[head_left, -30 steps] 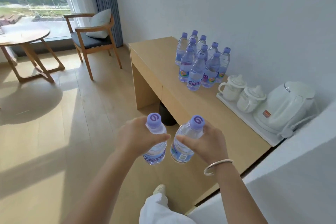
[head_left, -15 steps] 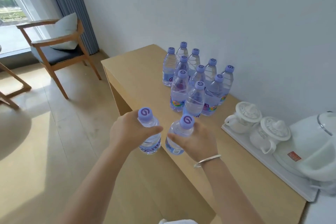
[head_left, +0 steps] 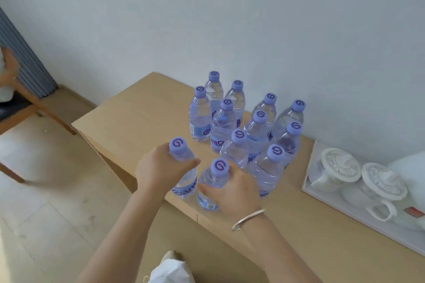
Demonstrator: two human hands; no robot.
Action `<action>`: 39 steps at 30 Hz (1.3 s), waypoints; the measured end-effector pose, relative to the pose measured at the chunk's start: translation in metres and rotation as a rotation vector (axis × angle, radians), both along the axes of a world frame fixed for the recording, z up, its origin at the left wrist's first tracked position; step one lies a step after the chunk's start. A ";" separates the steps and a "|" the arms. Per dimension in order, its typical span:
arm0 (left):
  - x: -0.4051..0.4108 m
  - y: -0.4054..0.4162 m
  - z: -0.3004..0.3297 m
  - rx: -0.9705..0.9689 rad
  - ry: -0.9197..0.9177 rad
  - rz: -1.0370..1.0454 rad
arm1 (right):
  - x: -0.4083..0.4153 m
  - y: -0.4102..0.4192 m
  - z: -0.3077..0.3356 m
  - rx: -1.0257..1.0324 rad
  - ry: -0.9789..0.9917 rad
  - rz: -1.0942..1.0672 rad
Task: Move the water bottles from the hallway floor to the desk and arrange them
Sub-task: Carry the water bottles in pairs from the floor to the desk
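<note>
Bottles: we count ten standing in cluster on bench by wall. Our left hand grips one water bottle, right hand grips another, both over bench's near edge. Setting down, aligning left; hallway unseen.

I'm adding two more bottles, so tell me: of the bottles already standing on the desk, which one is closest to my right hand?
The front bottle, beside the right hand on the tray side; the rest stand farther back toward the wall.
</note>
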State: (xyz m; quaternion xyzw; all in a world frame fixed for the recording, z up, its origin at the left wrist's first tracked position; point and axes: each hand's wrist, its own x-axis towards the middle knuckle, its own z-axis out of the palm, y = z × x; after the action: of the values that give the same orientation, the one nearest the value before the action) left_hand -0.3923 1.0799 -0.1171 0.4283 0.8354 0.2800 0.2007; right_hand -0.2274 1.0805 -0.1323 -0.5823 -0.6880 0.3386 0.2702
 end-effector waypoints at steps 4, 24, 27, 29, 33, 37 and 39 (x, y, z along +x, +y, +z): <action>-0.039 0.055 -0.003 -0.067 0.059 -0.117 | -0.052 0.027 -0.005 -0.025 0.008 -0.206; -0.080 0.128 -0.015 -0.035 0.108 -0.436 | -0.121 0.073 -0.009 -0.010 -0.111 -0.470; -0.084 0.124 -0.017 -0.113 0.096 -0.424 | -0.120 0.056 -0.006 0.007 -0.090 -0.457; -0.089 0.117 -0.025 -0.286 0.262 -0.536 | -0.113 0.039 -0.005 0.039 -0.079 -0.458; -0.079 0.087 -0.035 -0.540 0.298 -0.659 | -0.075 -0.008 -0.006 -0.012 -0.042 -0.415; -0.010 0.031 -0.038 -0.576 0.476 -0.946 | -0.016 -0.073 -0.003 -0.009 0.004 -0.505; 0.037 -0.006 -0.036 -0.546 0.480 -1.062 | 0.019 -0.114 0.000 -0.004 0.007 -0.598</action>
State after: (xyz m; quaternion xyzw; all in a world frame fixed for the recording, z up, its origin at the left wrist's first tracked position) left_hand -0.3557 1.0738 -0.1534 0.7679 0.5723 -0.1839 0.2212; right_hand -0.2081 0.9666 -0.1320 -0.7586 -0.4843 0.2473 0.3590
